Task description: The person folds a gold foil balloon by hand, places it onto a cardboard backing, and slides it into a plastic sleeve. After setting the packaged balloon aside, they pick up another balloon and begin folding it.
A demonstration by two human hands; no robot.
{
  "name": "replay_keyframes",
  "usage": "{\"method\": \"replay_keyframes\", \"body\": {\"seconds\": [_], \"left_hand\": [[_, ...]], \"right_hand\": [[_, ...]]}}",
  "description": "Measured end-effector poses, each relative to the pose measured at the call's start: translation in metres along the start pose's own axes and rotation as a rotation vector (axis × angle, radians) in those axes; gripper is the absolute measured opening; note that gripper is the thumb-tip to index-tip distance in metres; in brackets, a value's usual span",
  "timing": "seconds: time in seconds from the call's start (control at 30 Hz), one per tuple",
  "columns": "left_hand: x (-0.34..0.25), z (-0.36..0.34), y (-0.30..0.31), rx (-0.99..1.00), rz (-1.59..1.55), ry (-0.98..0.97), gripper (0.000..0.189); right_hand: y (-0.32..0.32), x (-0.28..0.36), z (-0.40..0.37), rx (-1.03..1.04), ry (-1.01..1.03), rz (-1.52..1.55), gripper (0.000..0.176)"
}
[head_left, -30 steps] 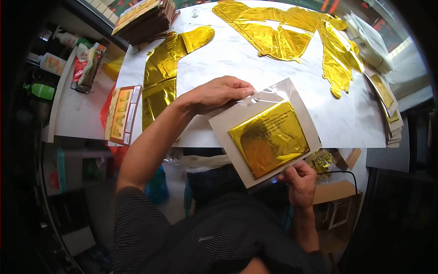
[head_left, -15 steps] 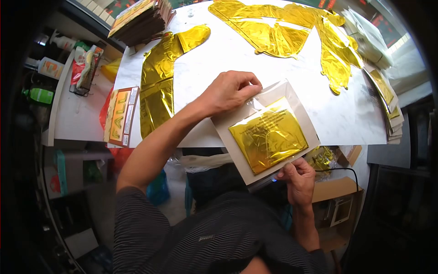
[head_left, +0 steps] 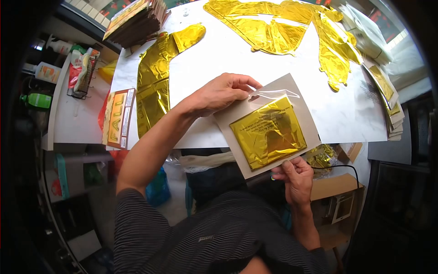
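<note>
Between the left grip and the right grip, the beige card with its folded gold packet tilts across the bench's near edge. The left grip is closed narrowly on the card's upper-left edge, beside the hang hole; the right grip pinches the lower edge between thumb and fingers, past the bench edge. Left of the left grip lies a long gold foil piece, then the FALL card at the near-left corner. Beyond both grips, bench surface gives room up to the large gold foil; rightward, room runs to the packets along the side edge. Below the right grip stands a cardboard box.
</note>
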State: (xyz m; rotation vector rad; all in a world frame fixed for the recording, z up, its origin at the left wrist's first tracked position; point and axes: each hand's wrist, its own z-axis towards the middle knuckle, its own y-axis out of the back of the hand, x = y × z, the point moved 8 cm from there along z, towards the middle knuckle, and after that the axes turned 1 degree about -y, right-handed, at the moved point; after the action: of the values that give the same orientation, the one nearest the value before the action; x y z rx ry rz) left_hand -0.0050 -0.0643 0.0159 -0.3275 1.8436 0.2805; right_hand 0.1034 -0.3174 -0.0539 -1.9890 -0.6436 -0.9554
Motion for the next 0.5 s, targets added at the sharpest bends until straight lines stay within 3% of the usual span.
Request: {"method": "replay_keyframes", "body": {"seconds": [0.1, 0.17, 0.3, 0.5], "left_hand": [[-0.016, -0.001, 0.001, -0.137, -0.080, -0.138, 0.025], [-0.012, -0.005, 0.005, -0.220, -0.216, 0.022, 0.022], [0.000, 0.001, 0.016, -0.151, -0.059, 0.039, 0.022], [-0.003, 0.002, 0.019, -0.254, -0.047, 0.017, 0.020]], "right_hand": [[-0.002, 0.002, 0.000, -0.009, 0.005, 0.021, 0.011], [-0.001, 0.002, 0.000, -0.024, 0.012, 0.034, 0.012], [-0.002, 0.003, 0.001, -0.005, 0.024, 0.015, 0.014], [-0.006, -0.004, 0.002, 0.029, -0.022, -0.011, 0.016]]}}
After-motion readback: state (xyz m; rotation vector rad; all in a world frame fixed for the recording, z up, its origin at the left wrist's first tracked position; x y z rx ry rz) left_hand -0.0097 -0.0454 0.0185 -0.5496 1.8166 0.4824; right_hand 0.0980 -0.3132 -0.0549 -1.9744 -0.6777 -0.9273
